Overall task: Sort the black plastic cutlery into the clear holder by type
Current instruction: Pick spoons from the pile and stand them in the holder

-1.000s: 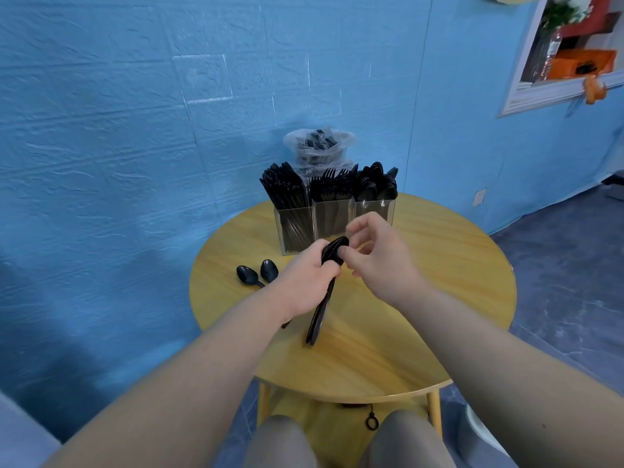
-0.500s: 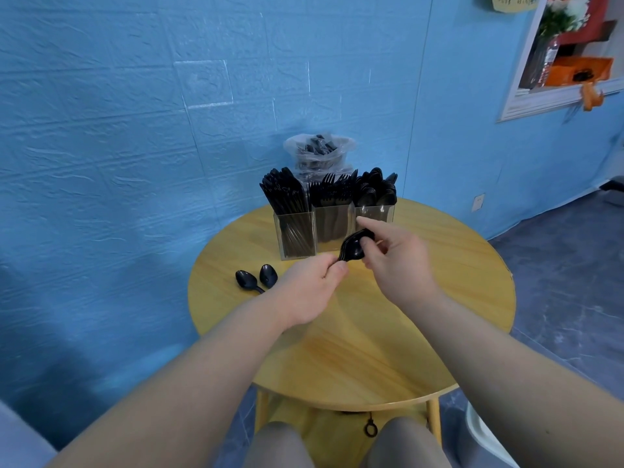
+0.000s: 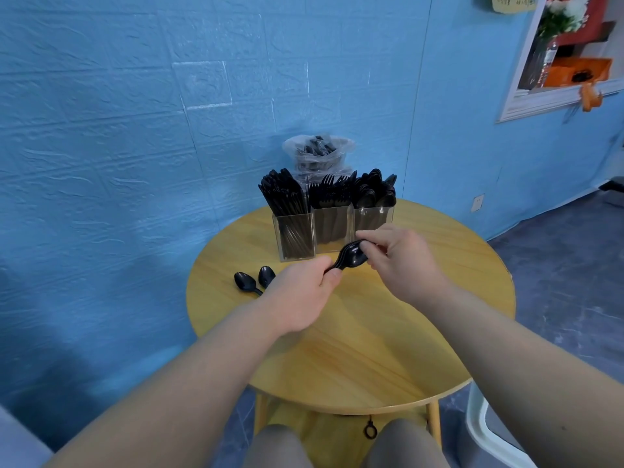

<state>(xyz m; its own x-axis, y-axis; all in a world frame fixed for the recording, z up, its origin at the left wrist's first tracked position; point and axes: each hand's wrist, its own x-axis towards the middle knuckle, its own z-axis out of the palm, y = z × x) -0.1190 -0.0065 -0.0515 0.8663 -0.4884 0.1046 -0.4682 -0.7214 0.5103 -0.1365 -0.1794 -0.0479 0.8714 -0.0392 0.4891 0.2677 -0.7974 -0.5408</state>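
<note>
A stack of black plastic spoons (image 3: 351, 257) hangs between both hands above the round wooden table (image 3: 371, 349). My left hand (image 3: 300, 298) grips the handles, which it hides. My right hand (image 3: 401, 261) pinches the bowls. Just behind stands the clear three-part holder (image 3: 297, 238): knives on the left, forks in the middle, spoons on the right. Two loose black spoons (image 3: 255, 282) lie on the table left of my left hand.
A clear plastic bag (image 3: 317, 153) with more black cutlery stands behind the holder against the blue wall. My knees show under the table's near edge. A white chair edge (image 3: 486, 430) is at the lower right.
The spoon stack has swung from hanging handle-down to lying nearly level, and both hands have carried it a little up and closer to the holder's right part.
</note>
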